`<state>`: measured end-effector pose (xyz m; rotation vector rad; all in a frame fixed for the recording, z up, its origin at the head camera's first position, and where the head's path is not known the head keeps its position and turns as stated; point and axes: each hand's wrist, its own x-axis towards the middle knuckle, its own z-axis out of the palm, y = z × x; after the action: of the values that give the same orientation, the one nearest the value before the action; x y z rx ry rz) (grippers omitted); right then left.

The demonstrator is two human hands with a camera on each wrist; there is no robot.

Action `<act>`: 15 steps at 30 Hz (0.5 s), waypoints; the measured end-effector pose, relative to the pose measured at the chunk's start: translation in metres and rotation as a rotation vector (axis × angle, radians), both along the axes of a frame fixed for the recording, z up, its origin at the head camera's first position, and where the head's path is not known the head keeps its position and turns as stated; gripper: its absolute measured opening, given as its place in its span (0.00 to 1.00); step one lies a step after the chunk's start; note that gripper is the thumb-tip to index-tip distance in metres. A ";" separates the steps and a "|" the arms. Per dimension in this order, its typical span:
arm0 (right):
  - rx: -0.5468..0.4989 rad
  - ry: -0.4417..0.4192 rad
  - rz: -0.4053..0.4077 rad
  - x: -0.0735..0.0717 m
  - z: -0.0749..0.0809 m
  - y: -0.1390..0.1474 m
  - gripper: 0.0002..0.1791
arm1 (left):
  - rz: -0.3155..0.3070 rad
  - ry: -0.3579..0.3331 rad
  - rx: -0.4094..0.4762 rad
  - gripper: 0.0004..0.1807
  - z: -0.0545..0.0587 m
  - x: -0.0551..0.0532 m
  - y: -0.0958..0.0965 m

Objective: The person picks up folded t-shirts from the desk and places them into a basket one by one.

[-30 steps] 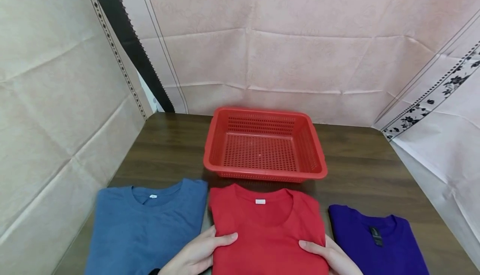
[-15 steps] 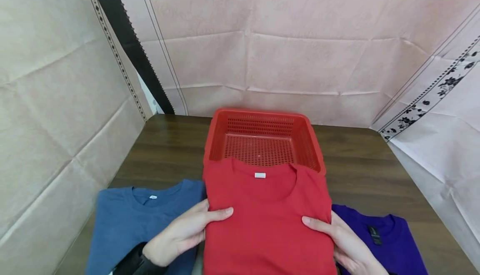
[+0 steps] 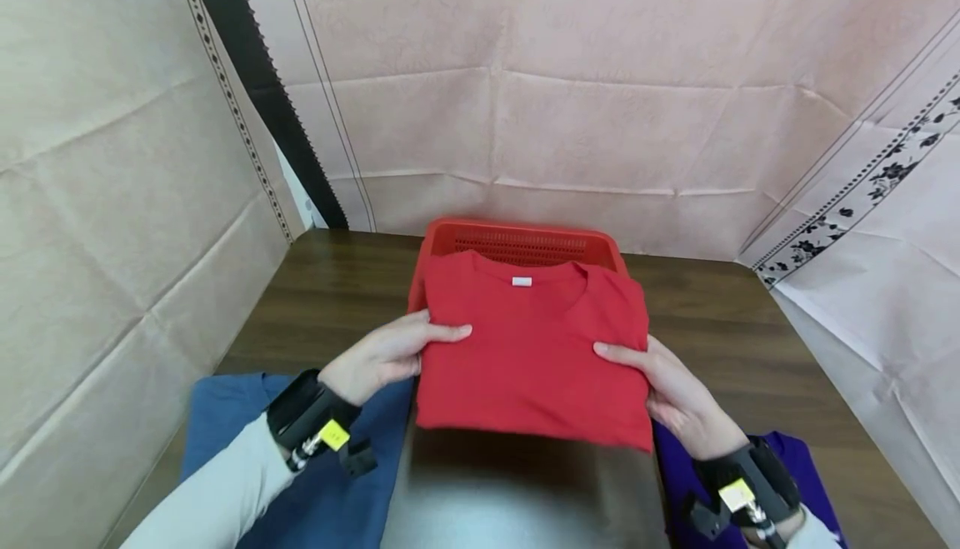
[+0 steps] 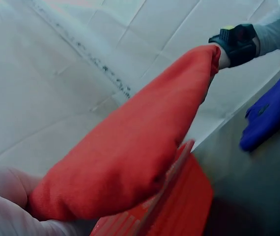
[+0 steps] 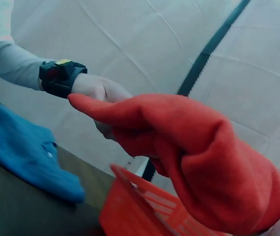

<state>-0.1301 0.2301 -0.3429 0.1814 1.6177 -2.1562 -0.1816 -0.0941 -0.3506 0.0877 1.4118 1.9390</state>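
A folded red T-shirt (image 3: 532, 349) is held up by both hands over the red plastic basket (image 3: 525, 237), covering most of the basket's opening in the head view. My left hand (image 3: 386, 353) grips the shirt's left side, thumb on top and fingers hidden underneath. On the opposite side my right hand (image 3: 682, 395) pinches it the same way. Both wrist views show the shirt (image 4: 125, 142) sagging between the hands, above the rim of the basket (image 5: 145, 206). Its collar with a white label points toward the back wall.
A folded blue T-shirt (image 3: 345, 466) lies on the left of the wooden table (image 3: 337, 282), partly under my left forearm. On the right lies a folded purple T-shirt (image 3: 798, 466), partly behind my right wrist. Patterned cloth sheets (image 3: 540, 132) hang around the table's back and sides.
Both hands have lifted the red T-shirt off the front of the table and carried it forward over the basket. The grey surface where it lay now shows.
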 end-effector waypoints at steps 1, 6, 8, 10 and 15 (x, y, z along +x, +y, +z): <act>-0.015 0.004 0.004 -0.007 0.001 0.001 0.27 | 0.003 -0.002 -0.002 0.24 0.001 -0.007 0.002; -0.044 -0.010 -0.005 -0.042 -0.001 0.004 0.26 | 0.029 -0.033 -0.006 0.24 0.003 -0.040 0.009; -0.031 -0.029 -0.027 -0.057 -0.003 0.004 0.28 | 0.067 -0.057 -0.027 0.25 0.002 -0.053 0.012; -0.018 -0.062 -0.059 -0.072 -0.006 0.004 0.31 | 0.116 -0.080 -0.069 0.27 0.002 -0.067 0.014; 0.084 -0.137 -0.128 -0.104 -0.013 0.006 0.39 | 0.207 -0.159 -0.138 0.30 -0.003 -0.099 0.023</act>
<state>-0.2342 0.2361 -0.3558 0.4604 1.6581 -2.1192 -0.2807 -0.0715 -0.3537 -0.2816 1.4905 1.9577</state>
